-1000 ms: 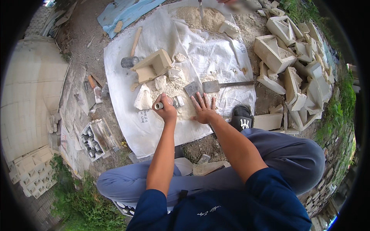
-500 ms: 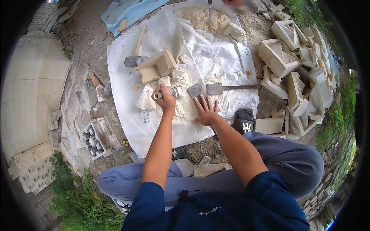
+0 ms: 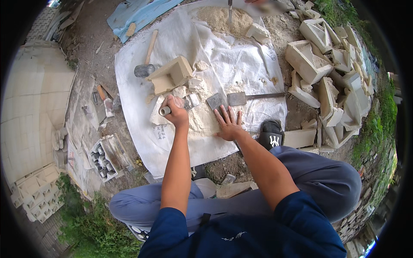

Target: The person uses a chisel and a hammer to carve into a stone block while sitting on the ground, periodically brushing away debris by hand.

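Note:
My left hand (image 3: 177, 113) is wrapped round the tubular handle of a hammer (image 3: 193, 100), whose pale-dusted metal head lies just beyond the fingers. Under and beside it are broken cream lumps and powder (image 3: 202, 118). My right hand (image 3: 230, 128) lies palm down with fingers spread, its fingertips at the near edge of a square grey metal plate (image 3: 216, 102). Right beside that plate is a flat metal block on a long dark bar (image 3: 237, 99). A broken cream hollow block (image 3: 172, 76) rests beyond my left hand.
A white sheet (image 3: 142, 142) covers the ground. On it lie a mallet (image 3: 144, 70) and a sandy heap (image 3: 219, 19) with an upright tool. Broken hollow blocks (image 3: 309, 60) are piled at right. A blurred hand of another person (image 3: 260, 3) shows at the top edge.
My left hand has shifted slightly left with the hammer, its handle end tipping a little lower. The right hand stays flat by the plate. The whole view has moved slightly.

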The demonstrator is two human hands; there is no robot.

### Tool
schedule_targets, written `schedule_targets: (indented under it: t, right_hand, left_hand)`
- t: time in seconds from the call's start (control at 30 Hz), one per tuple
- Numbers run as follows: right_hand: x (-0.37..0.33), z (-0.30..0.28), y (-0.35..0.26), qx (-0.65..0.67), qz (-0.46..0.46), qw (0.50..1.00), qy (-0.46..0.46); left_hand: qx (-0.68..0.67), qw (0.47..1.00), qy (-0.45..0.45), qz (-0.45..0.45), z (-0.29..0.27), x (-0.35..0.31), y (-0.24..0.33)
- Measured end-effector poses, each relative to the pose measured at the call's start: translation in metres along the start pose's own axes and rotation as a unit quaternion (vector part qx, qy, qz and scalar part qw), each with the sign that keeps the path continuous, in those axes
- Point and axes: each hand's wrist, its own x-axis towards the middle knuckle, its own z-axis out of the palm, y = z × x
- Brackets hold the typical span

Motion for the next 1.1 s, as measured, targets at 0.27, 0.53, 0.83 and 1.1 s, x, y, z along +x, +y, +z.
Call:
schedule_targets:
  t: [0.27, 0.53, 0.83, 1.1]
  right_hand:
    - [0.002, 0.004, 0.000, -0.007, 0.000, 1.000, 0.012]
    - [0.000, 0.003, 0.003, -0.001, 0.009, 1.000, -0.013]
    - [-0.001, 0.002, 0.004, -0.003, 0.016, 1.000, -0.019]
    - [-0.004, -0.003, -0.005, -0.006, 0.006, 0.999, -0.041]
  left_hand:
    - [-0.047, 0.997, 0.067, -0.008, -0.014, 0.008, -0.007]
    - [-0.044, 0.996, -0.081, 0.004, -0.008, -0.010, 0.014]
    - [-0.020, 1.000, 0.021, 0.008, -0.021, 0.002, 0.002]
    - [-0.089, 0.993, -0.078, -0.017, -0.033, 0.006, 0.016]
